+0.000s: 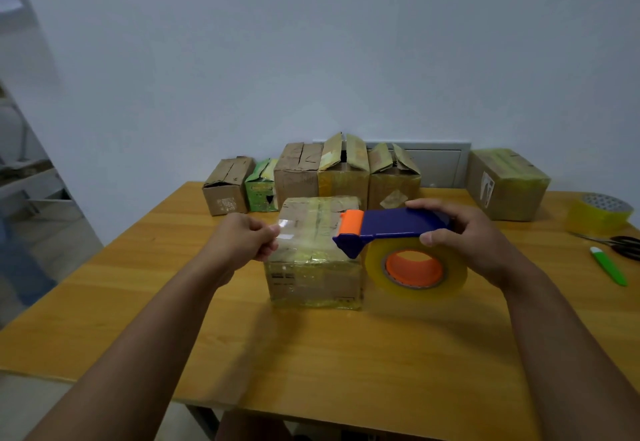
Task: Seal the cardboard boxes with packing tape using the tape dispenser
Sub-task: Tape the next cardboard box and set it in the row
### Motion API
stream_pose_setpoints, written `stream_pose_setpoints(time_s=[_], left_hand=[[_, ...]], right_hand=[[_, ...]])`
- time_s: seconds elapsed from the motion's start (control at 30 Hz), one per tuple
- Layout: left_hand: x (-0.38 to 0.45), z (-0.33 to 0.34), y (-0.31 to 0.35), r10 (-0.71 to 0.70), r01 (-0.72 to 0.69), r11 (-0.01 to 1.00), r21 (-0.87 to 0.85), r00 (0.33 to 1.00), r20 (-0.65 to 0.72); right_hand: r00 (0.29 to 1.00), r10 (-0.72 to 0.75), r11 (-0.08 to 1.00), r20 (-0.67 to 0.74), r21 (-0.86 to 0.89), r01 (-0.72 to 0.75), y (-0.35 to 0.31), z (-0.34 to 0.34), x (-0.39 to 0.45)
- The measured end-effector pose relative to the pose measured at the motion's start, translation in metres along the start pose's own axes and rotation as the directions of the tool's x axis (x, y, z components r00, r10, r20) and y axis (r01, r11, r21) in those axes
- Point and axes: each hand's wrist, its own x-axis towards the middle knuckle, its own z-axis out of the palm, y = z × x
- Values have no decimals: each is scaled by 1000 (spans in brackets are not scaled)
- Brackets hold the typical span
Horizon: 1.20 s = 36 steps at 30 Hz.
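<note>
The right hand [460, 233] grips the blue tape dispenser [394, 227] while the left hand [247, 238] pinches the clear tape end [294, 233], stretching it above the cardboard box [313, 278] for sealing.

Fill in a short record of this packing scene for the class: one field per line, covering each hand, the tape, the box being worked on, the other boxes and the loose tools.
left hand: pinches the free end of the clear tape
right hand: grips the tape dispenser
near box: on the table, under the stretched tape
back row of boxes: along the wall, several flaps up
box at right: stands apart
spare tape roll: far right
scissors: beside the green cutter
</note>
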Motion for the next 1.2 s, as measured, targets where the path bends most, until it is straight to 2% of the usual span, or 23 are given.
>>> stream_pose_setpoints(time_s=[0.13, 0.33, 0.5, 0.63, 1.0, 1.2], left_hand=[[-1, -7, -4, -11, 12, 999, -32, 1000, 15], [5, -21, -10, -23, 20, 999, -35, 996, -83], [2, -13, -24, -115, 113, 991, -76, 993, -21], [-3, -11, -31, -146, 142, 982, -124, 989, -29], [-11, -6, -31, -126, 118, 986, -116, 990, -60], [-14, -3, -28, -103, 94, 987, -129, 993, -66]], right_hand=[[1000, -30, 999, 0, -39, 30, -10, 2, 6], [1000, -14, 1000, 17, -13, 14, -10, 1, 6], [1000, 3, 1000, 18, 1, -3, -4, -1, 3], [1000, 11, 1000, 16, 11, -11, 0, 0, 5], [995, 75, 997, 66, 15, -76, 12, -5, 2], [996, 80, 997, 42, -3, -80, 8, -11, -1]])
